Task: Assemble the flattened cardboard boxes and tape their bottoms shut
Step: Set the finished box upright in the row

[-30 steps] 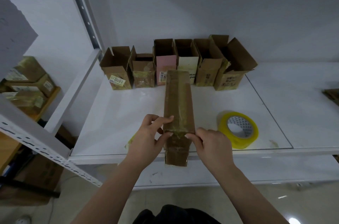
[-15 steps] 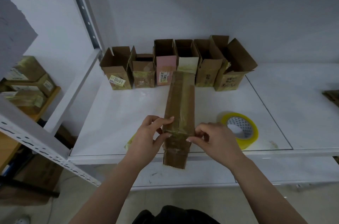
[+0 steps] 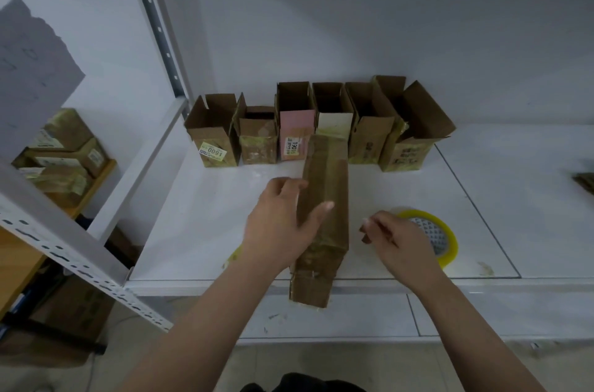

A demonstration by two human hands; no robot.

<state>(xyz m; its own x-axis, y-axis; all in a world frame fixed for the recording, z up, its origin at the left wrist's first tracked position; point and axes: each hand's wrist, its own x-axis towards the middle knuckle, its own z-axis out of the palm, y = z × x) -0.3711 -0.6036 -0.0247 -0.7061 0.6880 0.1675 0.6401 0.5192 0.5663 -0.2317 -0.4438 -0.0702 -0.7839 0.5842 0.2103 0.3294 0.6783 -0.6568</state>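
The right hand (image 3: 398,239) has let go of the box (image 3: 324,199) and drawn beside it, fingers loosely curled, holding nothing. The left hand (image 3: 283,224) still grips the box, now further along it.

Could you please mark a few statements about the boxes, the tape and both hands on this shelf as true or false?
1. The left hand grips the long cardboard box lying on the shelf. True.
2. The right hand also has a grip on that box. False: it is off the box, to its right, in front of the tape roll.
3. The tape roll is yellow and lies flat on the shelf. True.
4. The assembled boxes stand in a row at the back with their tops taped shut. False: their tops are open, flaps up.
5. The long box's near end overhangs the shelf's front edge. True.
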